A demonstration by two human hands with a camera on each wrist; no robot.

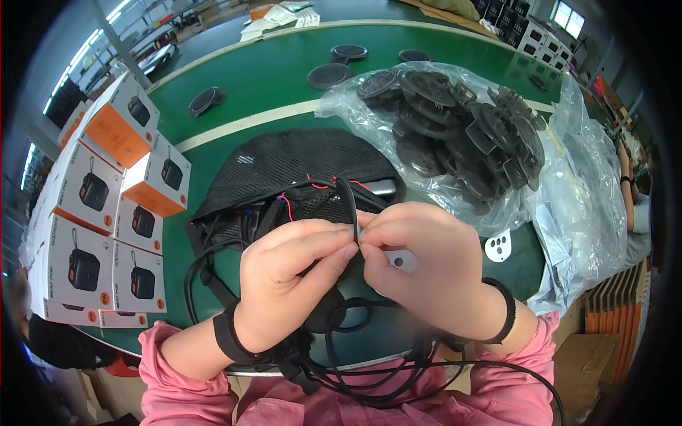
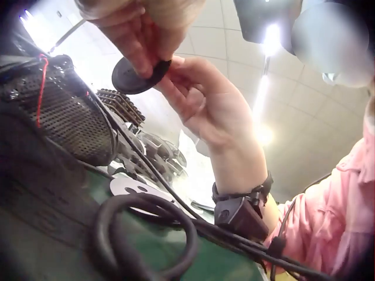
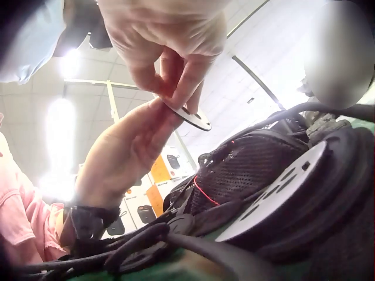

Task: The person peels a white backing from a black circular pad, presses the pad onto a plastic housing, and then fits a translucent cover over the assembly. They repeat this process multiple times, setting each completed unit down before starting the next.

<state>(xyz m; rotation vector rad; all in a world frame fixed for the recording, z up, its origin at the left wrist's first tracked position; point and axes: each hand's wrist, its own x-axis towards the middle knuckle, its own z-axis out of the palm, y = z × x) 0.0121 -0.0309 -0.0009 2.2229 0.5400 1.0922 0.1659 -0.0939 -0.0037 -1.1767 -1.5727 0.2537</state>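
Observation:
A thin round disc, edge-on in the head view (image 1: 347,202), is held upright between both hands. The left wrist view shows its black side (image 2: 132,79), the right wrist view its white side (image 3: 199,121) with dark holes. My left hand (image 1: 288,273) pinches its lower edge between thumb and fingers. From the other side my right hand (image 1: 433,273) pinches the same edge, fingertips close to the left ones. A white piece with a dark hole (image 1: 400,261) lies below the right hand, partly covered by it.
Behind the hands lies a black mesh bag (image 1: 298,160) with red wires. Black round parts (image 1: 426,106) are heaped on clear plastic at the right. Printed boxes (image 1: 89,188) are stacked at the left. Black cables (image 1: 355,376) loop below the hands. Another white piece (image 1: 499,247) lies right.

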